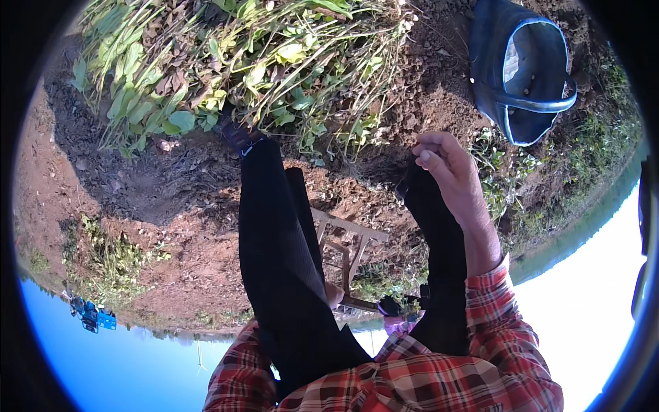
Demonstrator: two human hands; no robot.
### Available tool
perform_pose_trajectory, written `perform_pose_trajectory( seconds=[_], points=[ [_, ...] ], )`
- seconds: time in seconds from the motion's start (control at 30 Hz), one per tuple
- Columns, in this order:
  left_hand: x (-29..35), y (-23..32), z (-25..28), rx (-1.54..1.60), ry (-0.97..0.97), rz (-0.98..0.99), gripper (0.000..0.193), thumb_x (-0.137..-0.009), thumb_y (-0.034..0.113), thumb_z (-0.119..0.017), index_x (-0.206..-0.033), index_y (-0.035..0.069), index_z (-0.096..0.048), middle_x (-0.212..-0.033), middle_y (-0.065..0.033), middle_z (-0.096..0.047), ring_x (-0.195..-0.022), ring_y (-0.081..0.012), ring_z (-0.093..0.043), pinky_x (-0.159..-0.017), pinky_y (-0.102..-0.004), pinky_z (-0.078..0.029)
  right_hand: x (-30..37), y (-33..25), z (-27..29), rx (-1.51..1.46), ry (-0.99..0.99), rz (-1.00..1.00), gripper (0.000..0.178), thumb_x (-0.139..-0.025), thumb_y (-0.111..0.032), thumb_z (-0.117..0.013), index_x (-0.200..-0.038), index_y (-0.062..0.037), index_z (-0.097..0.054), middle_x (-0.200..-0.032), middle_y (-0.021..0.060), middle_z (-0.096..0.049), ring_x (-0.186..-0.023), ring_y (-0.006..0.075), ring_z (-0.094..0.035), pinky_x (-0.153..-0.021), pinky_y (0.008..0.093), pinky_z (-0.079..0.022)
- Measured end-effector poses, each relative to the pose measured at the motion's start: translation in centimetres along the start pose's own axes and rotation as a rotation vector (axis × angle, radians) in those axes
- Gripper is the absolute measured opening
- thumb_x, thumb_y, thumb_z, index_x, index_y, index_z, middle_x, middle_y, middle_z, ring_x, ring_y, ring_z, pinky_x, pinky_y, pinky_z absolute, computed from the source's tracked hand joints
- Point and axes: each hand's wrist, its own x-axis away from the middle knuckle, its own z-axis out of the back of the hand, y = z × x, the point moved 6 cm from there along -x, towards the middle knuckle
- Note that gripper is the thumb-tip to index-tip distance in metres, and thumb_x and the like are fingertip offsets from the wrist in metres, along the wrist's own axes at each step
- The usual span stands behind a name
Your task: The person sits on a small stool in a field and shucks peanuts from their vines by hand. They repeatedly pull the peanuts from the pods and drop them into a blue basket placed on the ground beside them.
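Observation:
My right hand [453, 172] is raised over my right knee, its fingers curled and the thumb against the fingertips. Whatever might lie between them is too small or hidden to make out. Only a bit of my left hand [334, 294] shows, beside my left thigh near a wooden stool frame [353, 240]; its fingers are hidden. In front of my feet lies a wide heap of pulled leafy plants [274, 62], green and yellowing, with long stems. Right of the heap is a dark blue rubber bucket [486, 62] with a looped handle and a few small pale bits inside.
Reddish-brown crumbly soil [185, 264] surrounds me, with dry leaves in it. Green weeds [117, 254] grow at the left, and grass [583, 172] along the right. A blue vehicle [93, 316] stands far off at the left. Something pink and dark [395, 316] shows behind the stool.

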Motion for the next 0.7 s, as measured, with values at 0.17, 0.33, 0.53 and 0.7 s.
perform_pose_trajectory(
  seconds=[0.17, 0.33, 0.53, 0.7],
  points=[
    [-6.6, 2.3, -1.5, -0.094, 0.211, -0.199, 0.045, -0.074, 0.008, -0.055, -0.117, -0.004, -0.060, -0.103, -0.0179, -0.057, -0.110, -0.0353, -0.050, -0.108, -0.0598, -0.027, 0.2, 0.0, 1.1, 0.067, 0.066, 0.062, 0.023, -0.094, -0.013, -0.058, -0.113, 0.0001, -0.056, -0.097, 0.0079, -0.065, -0.093, 0.0127, -0.061, -0.082, 0.0274, -0.049],
    [-12.6, -4.3, 7.0, -0.262, 0.369, -0.050, 0.044, -0.074, 0.008, -0.056, -0.117, -0.004, -0.060, -0.102, -0.0177, -0.058, -0.110, -0.0352, -0.050, -0.107, -0.0589, -0.028, 0.2, -2.3, 1.2, 0.148, 0.039, 0.128, 0.024, -0.093, -0.015, -0.058, -0.112, -0.0002, -0.057, -0.098, 0.0104, -0.066, -0.091, 0.0149, -0.064, -0.080, 0.0296, -0.051],
    [-16.8, -15.8, 25.2, -0.452, 0.573, 0.342, 0.039, -0.076, 0.010, -0.057, -0.112, -0.004, -0.060, -0.099, -0.0174, -0.059, -0.106, -0.0350, -0.053, -0.102, -0.0562, -0.031, -0.2, -2.3, -0.8, 0.287, -0.001, 0.277, 0.023, -0.091, -0.014, -0.059, -0.109, 0.0002, -0.055, -0.092, 0.0126, -0.065, -0.087, 0.0201, -0.065, -0.077, 0.0328, -0.052],
    [-16.2, -20.1, 31.1, -0.498, 0.625, 0.489, 0.035, -0.077, 0.011, -0.057, -0.109, -0.003, -0.061, -0.096, -0.0172, -0.061, -0.102, -0.0348, -0.055, -0.098, -0.0540, -0.034, 1.1, -0.3, -6.4, 0.490, -0.112, 0.384, 0.023, -0.085, -0.011, -0.062, -0.104, -0.0010, -0.052, -0.089, 0.0173, -0.061, -0.086, 0.0335, -0.065, -0.077, 0.0419, -0.053]
  ],
)
